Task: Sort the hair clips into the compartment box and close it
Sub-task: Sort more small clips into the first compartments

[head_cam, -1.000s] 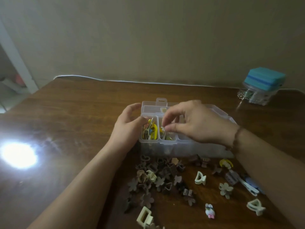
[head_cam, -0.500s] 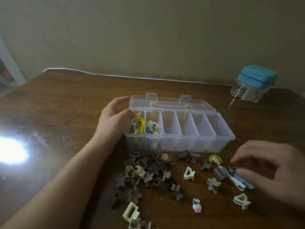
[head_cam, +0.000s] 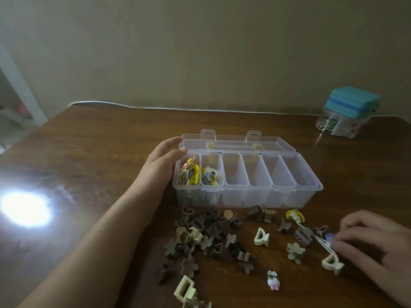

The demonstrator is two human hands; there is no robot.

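Observation:
A clear compartment box [head_cam: 246, 188] stands mid-table with its lid [head_cam: 240, 138] folded back. The two leftmost compartments hold colourful clips [head_cam: 191, 174]; the other compartments look empty. My left hand [head_cam: 162, 161] grips the box's left end, thumb on the rim. In front of the box lie several loose clips: a brown pile [head_cam: 200, 236], cream claw clips [head_cam: 262, 236], a yellow clip [head_cam: 294, 215] and a bunny clip [head_cam: 273, 283]. At the lower right, the fingertips of my right hand [head_cam: 373, 243] pinch a blue and white clip [head_cam: 322, 241] that lies on the table.
A clear container with a teal lid [head_cam: 347, 112] stands at the back right by the wall. A white cable [head_cam: 155, 107] runs along the table's far edge. Strong light glare [head_cam: 24, 210] sits on the wood at the left.
My right hand left the box's second compartment, swung to the lower right and came down onto the blue and white clip. My left hand stayed on the box.

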